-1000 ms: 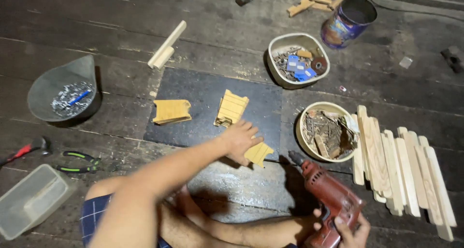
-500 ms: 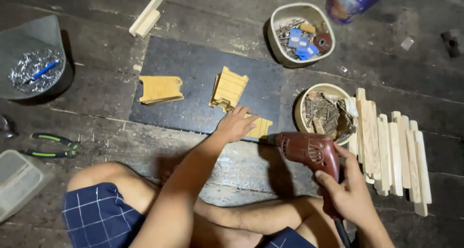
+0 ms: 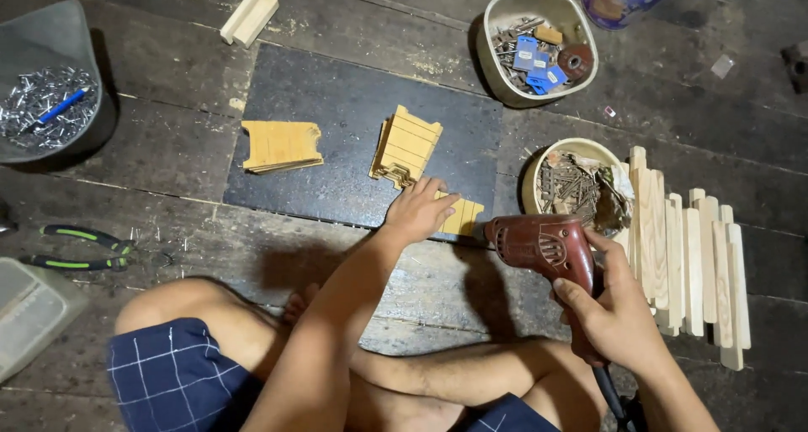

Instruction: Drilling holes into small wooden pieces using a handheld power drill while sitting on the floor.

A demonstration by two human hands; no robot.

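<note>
Pressing flat on a small slatted wood piece (image 3: 461, 216), the left hand (image 3: 418, 213) pins it, fingers spread, at the 5 o'clock edge of the dark mat (image 3: 337, 120). The right hand (image 3: 619, 310) is clamped around the grip of a red electric drill (image 3: 543, 247), its nose pointing toward the piece. Judged step: positioning for drilling; the next move calls for aligning the bit while the piece stays pinned. At 3 o'clock, a round bowl (image 3: 532, 186) holds nails; at 1 o'clock, a tub (image 3: 497, 28) holds screws and blue parts; at 10 o'clock, a grey tray (image 3: 50, 28) holds shiny fasteners
</note>
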